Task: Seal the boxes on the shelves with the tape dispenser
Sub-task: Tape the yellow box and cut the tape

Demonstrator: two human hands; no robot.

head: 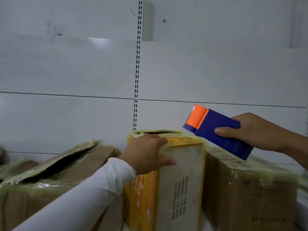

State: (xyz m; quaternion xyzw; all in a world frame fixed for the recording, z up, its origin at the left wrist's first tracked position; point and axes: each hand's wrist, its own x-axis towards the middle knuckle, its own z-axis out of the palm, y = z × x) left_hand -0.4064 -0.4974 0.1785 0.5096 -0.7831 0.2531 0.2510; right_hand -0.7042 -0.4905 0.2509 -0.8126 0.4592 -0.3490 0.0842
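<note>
A tall yellow and white box stands on the shelf in the middle, its top edges covered in yellowish tape and its top flap slightly ajar at the back. My left hand rests on the box's top front corner, fingers laid over the top and thumb against the front face. My right hand grips a blue tape dispenser with an orange cutter end, held in the air above and to the right of the box, its toothed blade pointing up-left.
A brown carton with a gaping, taped top sits left of the yellow box. Another brown carton, wrapped in yellowish tape, stands at the right. Behind them is the white shelf back panel with a slotted upright.
</note>
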